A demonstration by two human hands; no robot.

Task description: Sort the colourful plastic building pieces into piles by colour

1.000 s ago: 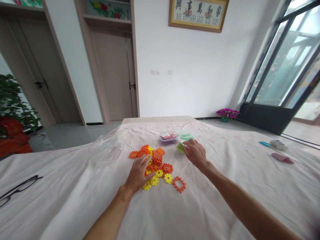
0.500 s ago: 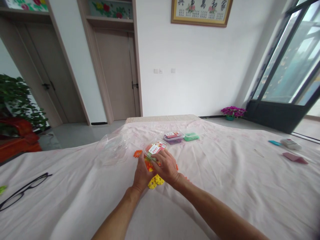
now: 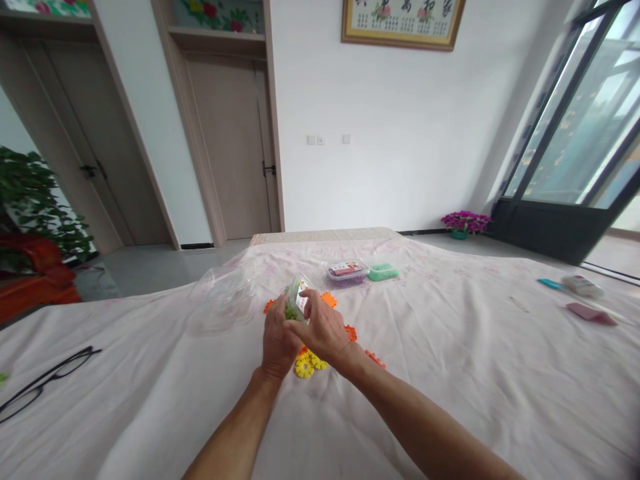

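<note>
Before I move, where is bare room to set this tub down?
Two open patches: the cloth between the black glasses and the left forearm, and from the orange pieces rightward to the pale stick. Crowded: around the left hand and right hand, with yellow discs close by, and beyond by the purple tub and green tub.

- Held box: clear, white-and-red label, green contents
- Discs, near: yellow
- Notched pieces: orange
- Far box: purple contents
- Box to its right: mint green
- Cloth: whitish, faint pink pattern
- Glasses, left: black
</note>
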